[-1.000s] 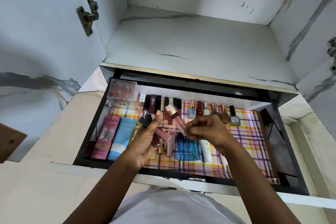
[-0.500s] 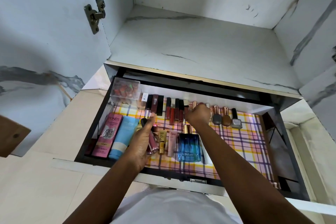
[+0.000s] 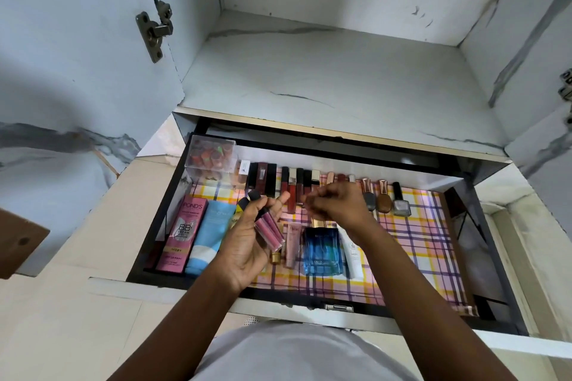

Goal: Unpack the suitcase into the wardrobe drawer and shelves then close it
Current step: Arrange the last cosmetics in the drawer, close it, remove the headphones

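Wardrobe drawer (image 3: 458, 244) pulled open, lined with checked paper. Left hand (image 3: 247, 241) palm-up over the drawer, holding two pink lip gloss tubes (image 3: 268, 230) with dark caps. Right hand (image 3: 335, 206) just beside it, fingers curled; cannot tell whether it holds anything. Back row: lipsticks (image 3: 289, 187) and nail polish bottles (image 3: 383, 199). Front row: pink cream box (image 3: 182, 233), blue tube (image 3: 209, 233), blue perfume bottle (image 3: 322, 250). Clear box (image 3: 212, 158) in back left corner.

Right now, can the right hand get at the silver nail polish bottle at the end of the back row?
Probably yes. The right hand hovers just beside the silver nail polish bottle, nothing lies between them in the open drawer, and that hand appears to hold nothing.
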